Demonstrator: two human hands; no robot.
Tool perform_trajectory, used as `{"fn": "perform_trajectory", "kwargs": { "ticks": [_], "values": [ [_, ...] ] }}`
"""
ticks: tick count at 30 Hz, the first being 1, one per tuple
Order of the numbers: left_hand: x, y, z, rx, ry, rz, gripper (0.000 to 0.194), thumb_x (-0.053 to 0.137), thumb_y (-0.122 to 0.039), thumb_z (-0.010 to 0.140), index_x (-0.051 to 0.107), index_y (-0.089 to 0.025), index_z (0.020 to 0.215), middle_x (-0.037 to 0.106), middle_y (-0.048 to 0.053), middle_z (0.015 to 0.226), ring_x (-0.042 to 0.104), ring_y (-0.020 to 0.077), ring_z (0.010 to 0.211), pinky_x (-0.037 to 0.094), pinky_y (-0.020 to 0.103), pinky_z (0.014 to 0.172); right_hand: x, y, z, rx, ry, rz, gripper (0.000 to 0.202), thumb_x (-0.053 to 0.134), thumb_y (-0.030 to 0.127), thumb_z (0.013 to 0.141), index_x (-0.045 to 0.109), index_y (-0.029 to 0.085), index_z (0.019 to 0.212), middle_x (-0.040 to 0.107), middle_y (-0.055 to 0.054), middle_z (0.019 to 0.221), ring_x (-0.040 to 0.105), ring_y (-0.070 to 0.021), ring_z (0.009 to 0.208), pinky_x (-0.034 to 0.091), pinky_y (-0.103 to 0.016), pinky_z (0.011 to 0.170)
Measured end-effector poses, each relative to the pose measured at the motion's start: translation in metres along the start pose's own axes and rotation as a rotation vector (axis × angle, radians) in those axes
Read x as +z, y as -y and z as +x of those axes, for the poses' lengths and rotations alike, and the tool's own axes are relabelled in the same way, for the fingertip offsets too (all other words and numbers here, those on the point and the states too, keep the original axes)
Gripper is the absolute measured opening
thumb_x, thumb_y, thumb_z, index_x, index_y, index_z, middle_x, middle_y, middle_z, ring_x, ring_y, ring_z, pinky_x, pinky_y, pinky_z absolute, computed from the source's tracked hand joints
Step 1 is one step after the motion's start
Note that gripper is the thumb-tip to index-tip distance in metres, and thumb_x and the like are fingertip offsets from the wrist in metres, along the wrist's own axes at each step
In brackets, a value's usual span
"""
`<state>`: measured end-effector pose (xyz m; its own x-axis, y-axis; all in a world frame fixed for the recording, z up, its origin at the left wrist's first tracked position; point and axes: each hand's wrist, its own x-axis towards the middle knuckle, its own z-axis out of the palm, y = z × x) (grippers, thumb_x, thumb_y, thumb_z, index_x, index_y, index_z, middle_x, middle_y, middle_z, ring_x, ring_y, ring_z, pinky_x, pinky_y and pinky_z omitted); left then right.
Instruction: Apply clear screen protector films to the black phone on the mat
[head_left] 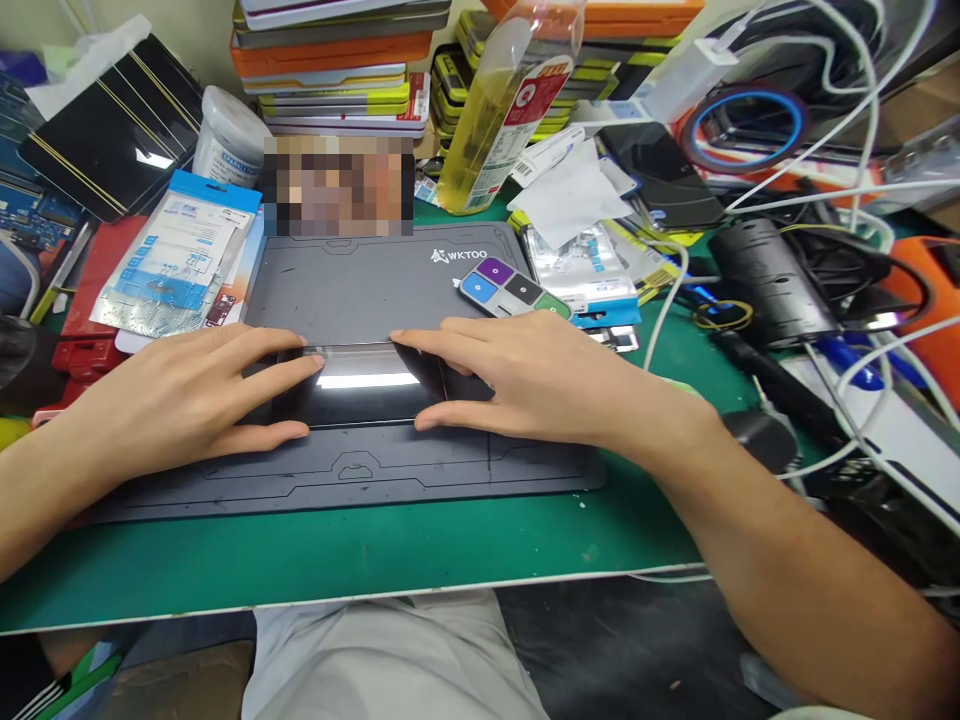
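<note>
A dark glossy phone-like slab point(367, 385) lies flat, long side across, on the grey work mat point(352, 290), a bright reflection on its surface. My left hand point(202, 390) is at its left end, fingertips on the top edge and face, thumb by the lower edge. At the right end, my right hand point(517, 375) has its index finger on the upper edge and its thumb at the lower corner. Both hands hold the slab between thumb and fingers. Behind my right hand sits a card with coloured squares point(510, 287).
Silver-blue packets point(176, 255) and a white jar point(229, 135) stand left. A bottle of yellow liquid point(502, 110) is behind the mat. Cables, blue-rimmed tape point(742, 128) and a black cylinder point(772, 285) crowd the right. The green table's front edge is near me.
</note>
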<state>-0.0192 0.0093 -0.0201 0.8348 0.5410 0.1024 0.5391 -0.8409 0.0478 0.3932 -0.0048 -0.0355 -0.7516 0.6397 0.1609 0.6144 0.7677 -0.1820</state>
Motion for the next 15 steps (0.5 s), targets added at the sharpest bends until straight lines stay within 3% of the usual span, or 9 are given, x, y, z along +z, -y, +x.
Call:
{"fn": "perform_trajectory", "kwargs": {
  "ticks": [7, 15],
  "values": [
    [0.000, -0.001, 0.003, -0.036, 0.004, -0.046, 0.066, 0.050, -0.081, 0.132, 0.075, -0.047, 0.182, 0.083, 0.012, 0.172, 0.092, 0.0429, 0.136, 0.078, 0.061, 0.118, 0.000, -0.011, 0.001, 0.043, 0.046, 0.173, 0.095, 0.066, 0.094, 0.122, 0.075, 0.021, 0.181, 0.093, -0.011, 0.118, 0.085, -0.0307, 0.094, 0.053, -0.037, 0.078],
    [-0.003, -0.003, 0.003, -0.034, 0.012, -0.040, 0.064, 0.050, -0.077, 0.133, 0.077, -0.044, 0.180, 0.083, 0.013, 0.173, 0.092, 0.0436, 0.135, 0.078, 0.062, 0.117, -0.005, -0.010, 0.002, 0.072, 0.067, 0.241, 0.086, 0.066, 0.084, 0.125, 0.076, 0.020, 0.182, 0.091, -0.009, 0.114, 0.083, -0.0294, 0.093, 0.053, -0.036, 0.080]
  ]
}}
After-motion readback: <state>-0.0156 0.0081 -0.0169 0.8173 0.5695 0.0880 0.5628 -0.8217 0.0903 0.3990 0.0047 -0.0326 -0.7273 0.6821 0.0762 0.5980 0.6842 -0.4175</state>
